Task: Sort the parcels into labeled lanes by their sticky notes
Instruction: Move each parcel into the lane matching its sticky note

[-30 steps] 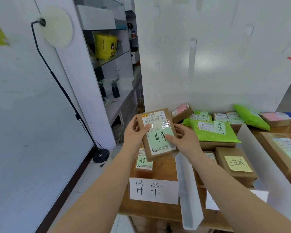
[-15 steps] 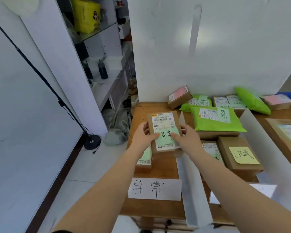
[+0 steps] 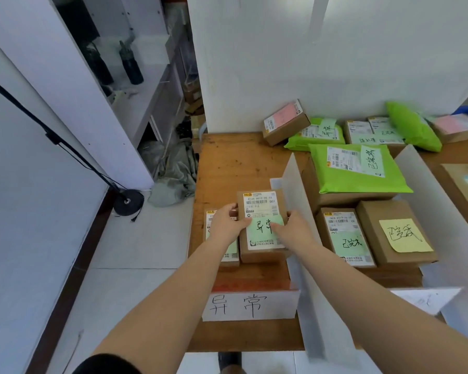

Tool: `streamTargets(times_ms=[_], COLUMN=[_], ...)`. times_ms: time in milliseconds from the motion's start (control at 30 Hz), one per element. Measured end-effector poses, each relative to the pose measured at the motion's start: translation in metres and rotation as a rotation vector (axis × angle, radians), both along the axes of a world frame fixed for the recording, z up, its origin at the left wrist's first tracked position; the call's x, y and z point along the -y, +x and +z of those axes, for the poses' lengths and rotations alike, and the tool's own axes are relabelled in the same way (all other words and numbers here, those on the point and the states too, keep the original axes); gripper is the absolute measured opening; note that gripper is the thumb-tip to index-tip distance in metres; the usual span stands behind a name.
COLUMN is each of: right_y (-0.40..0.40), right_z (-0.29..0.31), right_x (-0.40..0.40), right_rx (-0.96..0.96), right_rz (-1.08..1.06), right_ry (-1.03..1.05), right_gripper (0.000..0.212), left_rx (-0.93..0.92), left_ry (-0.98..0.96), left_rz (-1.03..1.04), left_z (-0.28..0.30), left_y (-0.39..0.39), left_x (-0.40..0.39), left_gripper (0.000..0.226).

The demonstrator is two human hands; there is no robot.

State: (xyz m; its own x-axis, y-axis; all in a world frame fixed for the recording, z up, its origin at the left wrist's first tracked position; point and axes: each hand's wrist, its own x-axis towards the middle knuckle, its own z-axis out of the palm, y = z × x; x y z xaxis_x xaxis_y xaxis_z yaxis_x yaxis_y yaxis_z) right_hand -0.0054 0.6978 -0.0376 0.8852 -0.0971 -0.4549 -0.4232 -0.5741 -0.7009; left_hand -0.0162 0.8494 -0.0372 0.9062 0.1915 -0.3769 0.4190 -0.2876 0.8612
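Observation:
A small brown cardboard parcel (image 3: 262,209) with a white shipping label and a green sticky note lies low in the leftmost lane of the wooden table (image 3: 227,163). My left hand (image 3: 227,225) grips its left edge and my right hand (image 3: 292,229) grips its right edge, thumbs on the note. Just left of it lies another brown parcel (image 3: 233,255), partly hidden under my left hand. A white lane sign (image 3: 250,306) with black handwriting stands at the lane's front edge.
A white divider (image 3: 297,201) walls the lane on the right. Beyond it lie brown boxes with green (image 3: 349,241) and yellow (image 3: 403,234) notes and a green mailer (image 3: 357,168). Unsorted parcels (image 3: 284,122) sit along the back wall. A lamp stand base (image 3: 129,202) is on the floor at left.
Both hands have lowered the parcel from chest height down into the left lane, beside the parcel lying there. My view has tilted downward.

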Motion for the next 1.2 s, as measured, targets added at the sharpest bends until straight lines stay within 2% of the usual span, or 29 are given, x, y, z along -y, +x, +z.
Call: streamTargets(times_ms=[100,200,433,533,667,767,900,1000,1200], right_y=[0.001,-0.001,-0.004,-0.005,0.003,0.018,0.037,0.052,0.105], right_z=[-0.01,-0.019,-0.022,-0.007,0.031,0.067,0.107,0.123,0.128], right_x=[-0.001,0.001,0.002,0.002,0.009,0.017,0.03,0.038,0.05], right_rx=[-0.071,-0.106,-0.079,0.077,0.409,0.555,0.663,0.668,0.633], right_rz=[0.034,0.049,0.07,0.124,0.447,0.58,0.594,0.567,0.546], right_ry=[-0.019,-0.017,-0.014,-0.028,-0.327,-0.527,-0.668,-0.709,-0.756], right_gripper=[0.034,0.034,0.039,0.046,0.058,0.058,0.052,0.055,0.056], left_rx=[0.004,0.005,-0.029,0.033,0.101,0.181,0.256,0.276,0.3], left_ry=[0.114,0.194,0.245,0.334,0.578,0.776,0.948,0.949,0.789], left_rz=[-0.043,-0.078,-0.086,-0.082,-0.171,-0.232,-0.229,-0.237,-0.216], left_z=[-0.006,-0.012,-0.013,0.002,0.04,0.077,0.118,0.132,0.125], left_y=[0.0,-0.001,-0.007,-0.006,0.009,0.021,0.035,0.047,0.097], left_x=[-0.001,0.001,0.007,0.009,0.011,0.012,0.017,0.022,0.022], left_gripper=[0.046,0.038,0.035,0.045,0.06,0.057,0.05,0.049,0.052])
